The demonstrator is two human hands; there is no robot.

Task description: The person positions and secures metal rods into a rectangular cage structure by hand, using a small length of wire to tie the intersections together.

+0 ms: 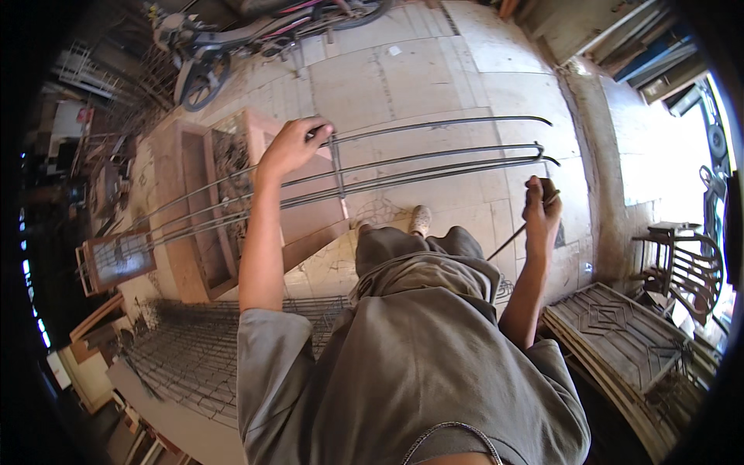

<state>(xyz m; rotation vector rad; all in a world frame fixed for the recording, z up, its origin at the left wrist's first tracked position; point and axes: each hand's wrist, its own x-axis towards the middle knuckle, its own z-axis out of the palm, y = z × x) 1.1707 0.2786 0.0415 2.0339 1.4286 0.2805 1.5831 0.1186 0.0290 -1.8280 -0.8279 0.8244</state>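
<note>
A frame of long dark steel bars (403, 167), with hooked right ends and cross pieces, stretches horizontally in front of me, over wooden boxes at the left. My left hand (298, 143) is closed at the top bar beside a cross piece; what lies inside its fingers is hidden. My right hand (542, 203) is below the bars' hooked ends, closed on a thin dark rod (508, 242) that slants down to the left. My feet (420, 219) are on the pale floor below the bars.
A motorbike (201, 74) stands at the top left. Wooden boxes (194, 232) and stacked wire mesh (194, 349) lie at the left. At the right are a wooden chair (682, 267), stacked metal-grille panels (612, 333) and a raised ledge (601, 155).
</note>
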